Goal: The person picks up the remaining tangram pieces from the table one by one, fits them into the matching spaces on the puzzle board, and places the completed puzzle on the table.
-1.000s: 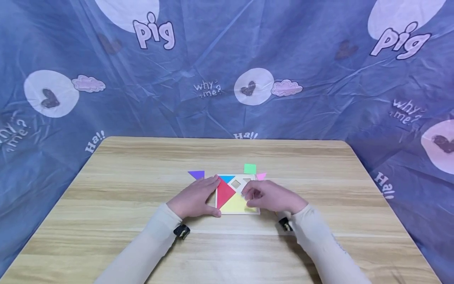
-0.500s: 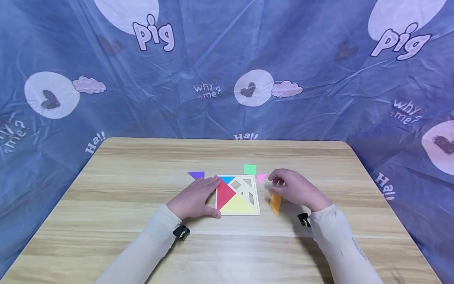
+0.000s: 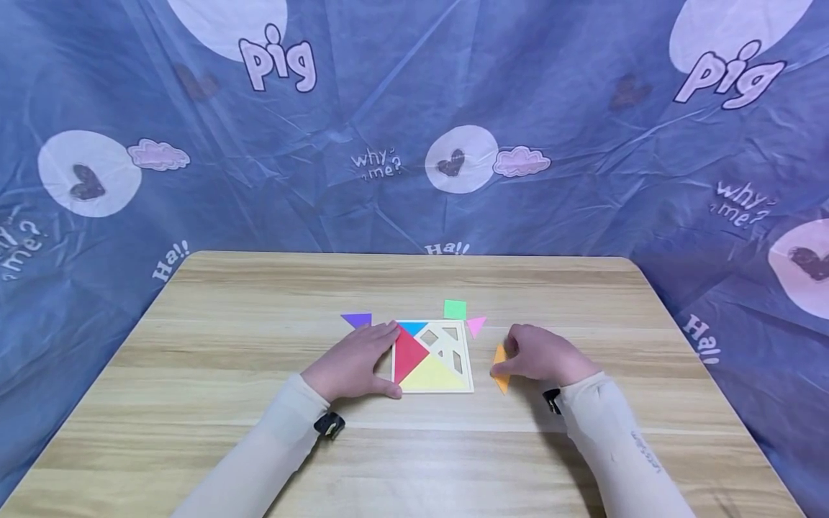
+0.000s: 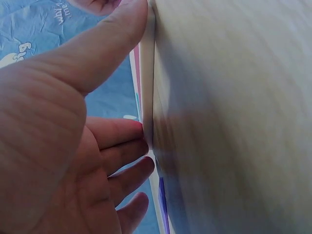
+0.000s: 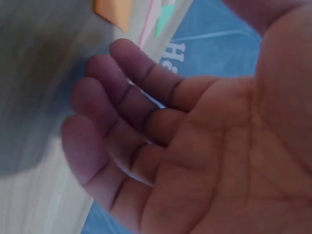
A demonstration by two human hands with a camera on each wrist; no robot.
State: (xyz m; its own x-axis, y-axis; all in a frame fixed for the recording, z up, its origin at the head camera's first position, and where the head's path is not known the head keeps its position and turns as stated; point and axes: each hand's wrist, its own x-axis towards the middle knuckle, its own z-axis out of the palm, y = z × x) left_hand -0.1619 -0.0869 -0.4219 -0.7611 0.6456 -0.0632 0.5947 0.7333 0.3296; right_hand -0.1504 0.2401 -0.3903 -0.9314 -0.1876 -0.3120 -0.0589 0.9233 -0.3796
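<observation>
A white square tangram board (image 3: 468,363) lies mid-table, with red (image 3: 409,354), yellow (image 3: 432,375) and blue (image 3: 412,327) pieces in it and several cut-out spaces bare at its right. My left hand (image 3: 352,362) rests along the board's left side, thumb at the near corner and fingertips at the far one. In the left wrist view the fingertips touch the board's edge (image 4: 147,73). To the right of the board, my right hand (image 3: 547,356) pinches an orange parallelogram piece (image 3: 499,356), the thumb reaching across it and the fingers curled beside it.
Loose pieces lie round the board: a purple triangle (image 3: 358,319) at the far left, a green square (image 3: 455,309) behind, and a pink triangle (image 3: 476,326) off the far right corner. A blue printed cloth (image 3: 414,208) hangs behind the wooden table (image 3: 259,309).
My right hand has moved right, off the board, then down onto the orange piece, whose visible part has shifted slightly. My left hand keeps its place at the board.
</observation>
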